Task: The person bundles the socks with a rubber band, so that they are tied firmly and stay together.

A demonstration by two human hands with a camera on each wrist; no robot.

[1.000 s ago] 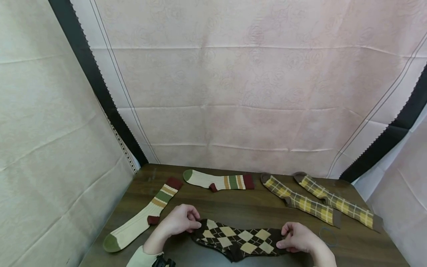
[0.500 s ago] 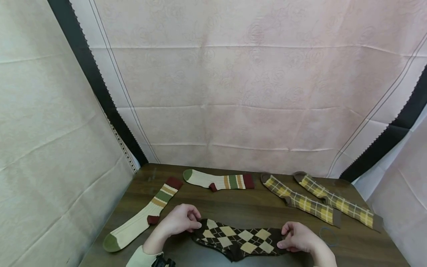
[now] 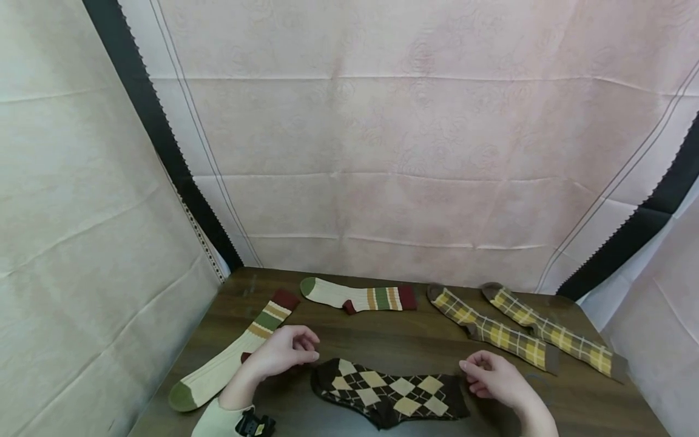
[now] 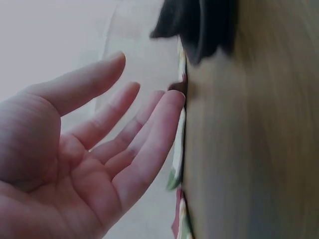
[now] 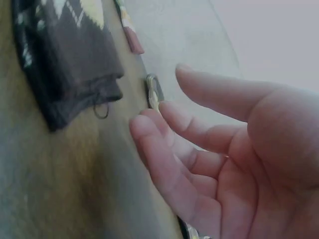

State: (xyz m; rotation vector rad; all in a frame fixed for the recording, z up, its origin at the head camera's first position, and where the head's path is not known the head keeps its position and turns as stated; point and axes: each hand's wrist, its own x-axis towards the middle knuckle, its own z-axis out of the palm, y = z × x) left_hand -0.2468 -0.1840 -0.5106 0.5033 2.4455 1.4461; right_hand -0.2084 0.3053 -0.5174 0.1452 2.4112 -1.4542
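A dark brown argyle sock (image 3: 390,391) with cream diamonds lies flat across the front of the table. Just off its toe end, my left hand (image 3: 283,352) hovers with relaxed, loosely bent fingers and nothing in them; the left wrist view shows the thumb apart from the fingers (image 4: 149,149). My right hand (image 3: 497,379) is slightly clear of the cuff end, also holding nothing. In the right wrist view the dark cuff (image 5: 87,74) sits beyond the fingertips, with a small thread loop (image 5: 101,110) at its edge.
One cream striped sock (image 3: 218,370) lies slanted at the left, partly behind my left hand. Its match (image 3: 357,297) lies at the back. Two yellow plaid socks (image 3: 491,331) (image 3: 557,334) lie at the right on the wooden table (image 3: 382,343). Fabric walls (image 3: 409,152) surround it.
Both hands have let go of the argyle sock's ends. The left hand has drawn away to the left and the right hand slightly to the right and up; the sock stays in place.
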